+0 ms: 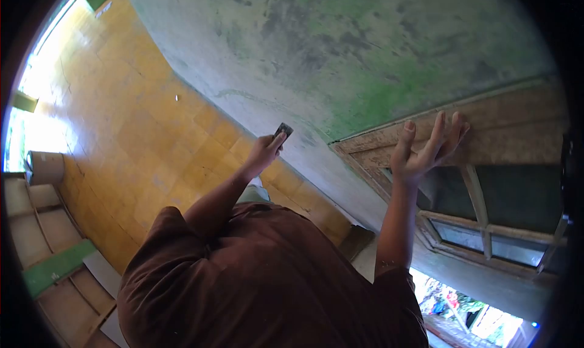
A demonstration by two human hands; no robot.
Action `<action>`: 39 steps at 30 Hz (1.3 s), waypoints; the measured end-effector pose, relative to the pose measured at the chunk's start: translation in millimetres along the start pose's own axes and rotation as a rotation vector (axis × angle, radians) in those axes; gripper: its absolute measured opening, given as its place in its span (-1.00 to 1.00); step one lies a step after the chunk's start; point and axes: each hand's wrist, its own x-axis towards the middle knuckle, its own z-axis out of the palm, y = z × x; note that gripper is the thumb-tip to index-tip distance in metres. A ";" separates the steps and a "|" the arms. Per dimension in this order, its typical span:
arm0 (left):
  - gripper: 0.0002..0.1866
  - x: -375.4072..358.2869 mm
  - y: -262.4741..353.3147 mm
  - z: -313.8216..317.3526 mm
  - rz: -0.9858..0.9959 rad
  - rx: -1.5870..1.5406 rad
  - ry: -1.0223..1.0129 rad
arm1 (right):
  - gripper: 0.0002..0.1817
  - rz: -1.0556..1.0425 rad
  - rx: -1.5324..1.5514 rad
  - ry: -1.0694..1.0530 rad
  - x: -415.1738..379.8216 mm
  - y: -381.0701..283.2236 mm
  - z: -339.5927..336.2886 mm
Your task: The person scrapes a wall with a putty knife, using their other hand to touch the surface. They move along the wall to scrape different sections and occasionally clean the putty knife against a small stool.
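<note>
My left hand [263,153] is raised and shut on a small dark flat object [283,130], whose tip is at or close to the stained grey-green wall [340,50]. My right hand [426,150] is open with its fingers spread. Its palm is against the weathered wooden window frame [517,126], near the frame's left corner. Both arms reach up from my brown shirt [267,287], which fills the lower middle of the view.
A yellow tiled floor [134,123] runs along the wall's base. At the left are wooden boards [36,226], a green plank [58,266] and a pale cylinder [45,167]. Glass panes [511,248] sit in the frame, with bright outdoors [468,311] beyond.
</note>
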 end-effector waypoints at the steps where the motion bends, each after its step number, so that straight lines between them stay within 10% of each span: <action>1: -0.45 11.0 -3.8 -2.4 -0.011 -0.019 0.008 | -0.53 -0.011 0.012 -0.017 -0.5 -0.6 9.0; 16: -0.45 63.9 58.0 29.4 0.340 0.513 0.074 | -0.56 -0.015 -0.210 -0.048 -11.7 0.6 40.6; 39: -0.40 50.2 61.1 34.5 0.251 0.488 0.203 | -0.78 -0.073 -0.155 -0.024 -12.1 4.5 40.2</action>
